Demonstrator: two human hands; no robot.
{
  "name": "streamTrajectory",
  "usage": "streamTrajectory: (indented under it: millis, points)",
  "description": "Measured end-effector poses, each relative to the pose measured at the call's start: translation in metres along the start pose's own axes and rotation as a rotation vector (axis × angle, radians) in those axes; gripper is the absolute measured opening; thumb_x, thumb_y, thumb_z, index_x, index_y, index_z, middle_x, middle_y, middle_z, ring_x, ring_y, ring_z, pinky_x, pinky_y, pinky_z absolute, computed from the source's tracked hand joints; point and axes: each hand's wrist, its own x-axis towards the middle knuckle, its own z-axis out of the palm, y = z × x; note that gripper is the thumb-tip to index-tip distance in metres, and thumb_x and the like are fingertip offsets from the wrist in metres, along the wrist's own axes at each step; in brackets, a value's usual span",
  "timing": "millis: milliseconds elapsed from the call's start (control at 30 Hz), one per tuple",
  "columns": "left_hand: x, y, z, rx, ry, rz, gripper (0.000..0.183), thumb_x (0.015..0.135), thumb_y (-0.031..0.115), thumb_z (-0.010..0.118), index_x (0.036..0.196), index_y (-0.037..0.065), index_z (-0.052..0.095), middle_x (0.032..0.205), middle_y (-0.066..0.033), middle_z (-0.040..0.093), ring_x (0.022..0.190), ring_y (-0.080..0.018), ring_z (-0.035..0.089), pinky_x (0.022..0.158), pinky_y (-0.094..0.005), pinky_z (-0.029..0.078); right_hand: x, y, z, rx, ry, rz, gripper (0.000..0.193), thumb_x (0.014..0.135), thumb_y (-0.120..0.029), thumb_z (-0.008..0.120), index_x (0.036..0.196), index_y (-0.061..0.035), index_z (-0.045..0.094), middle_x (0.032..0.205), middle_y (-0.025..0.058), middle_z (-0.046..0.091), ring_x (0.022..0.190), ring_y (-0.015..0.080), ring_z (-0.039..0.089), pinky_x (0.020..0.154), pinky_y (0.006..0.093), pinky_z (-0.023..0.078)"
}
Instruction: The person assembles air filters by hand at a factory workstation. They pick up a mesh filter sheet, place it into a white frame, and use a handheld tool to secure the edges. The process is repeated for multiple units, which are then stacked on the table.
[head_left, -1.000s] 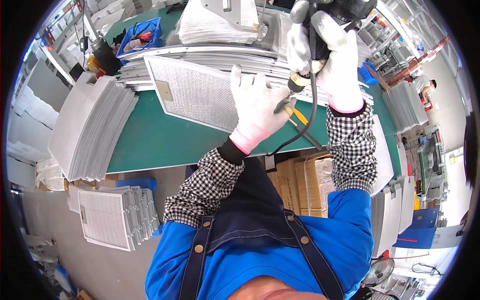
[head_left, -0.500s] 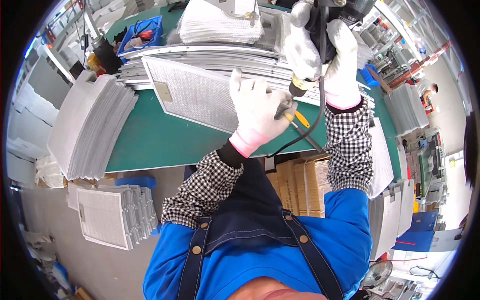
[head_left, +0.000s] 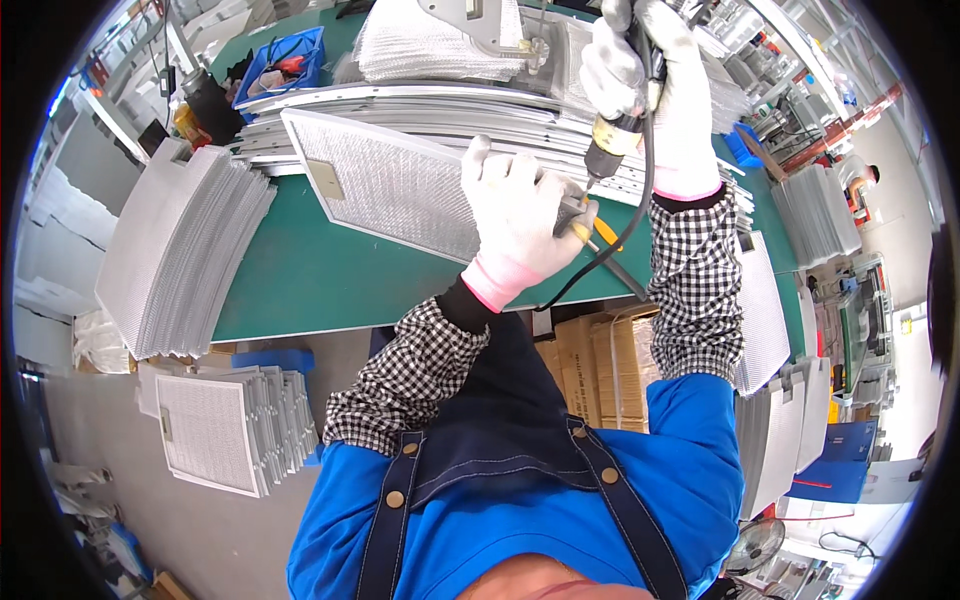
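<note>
My right hand (head_left: 672, 70) is wrapped round a corded power drill (head_left: 617, 135), its chuck tilted down and its bit close to my left fingers. My left hand (head_left: 512, 215) is closed round the right end of a framed silver mesh panel (head_left: 390, 190), which leans up off the table. A small dark grey piece (head_left: 568, 213) shows between my left thumb and fingers; I cannot make out its kind. Below the drill, a tool with a yellow handle (head_left: 607, 236) lies partly behind my left hand. A black cord (head_left: 625, 235) hangs from the drill across the table.
A green table (head_left: 300, 285) carries a stack of mesh panels (head_left: 185, 250) on the left and a row of long frames (head_left: 400, 105) behind. At the back are a blue bin (head_left: 283, 65) and a pale metal bracket (head_left: 480, 25). Cardboard boxes (head_left: 595, 365) stand below the front edge.
The drill has tilted, and its bit now shows close to my left fingers. My right hand has shifted upward. The pale bracket at the back has moved right and down. My left hand has barely moved.
</note>
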Motion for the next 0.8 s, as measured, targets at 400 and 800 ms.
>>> streamTrajectory:
  millis: [400,800]
  points:
    - [-0.027,-0.014,-0.079,-0.132,-0.098,-0.018,0.088,0.068,0.028,0.088,0.142,0.002,0.047,0.136,-0.0214,0.054,0.131,-0.0412,0.048,0.112,-0.0574,0.032,-0.053,-0.006,0.024,-0.251,0.391,-0.356,0.029,0.104,-0.034,0.053,0.100,-0.0058,0.059,0.068,-0.0030,0.043,0.055,0.0092,0.041,0.054,0.0260,0.038]
    - [-0.166,-0.008,-0.229,-0.879,0.287,-1.400,0.045,0.108,0.028,0.048,0.142,-0.002,0.044,0.136,-0.0147,0.057,0.123,-0.0254,0.059,0.102,-0.0408,0.050,-0.206,0.092,-0.208,-1.902,0.016,0.672,0.066,0.090,-0.031,0.072,0.149,-0.0271,0.043,0.118,0.0184,0.061,0.105,0.0398,0.064,0.091,0.0495,0.052]
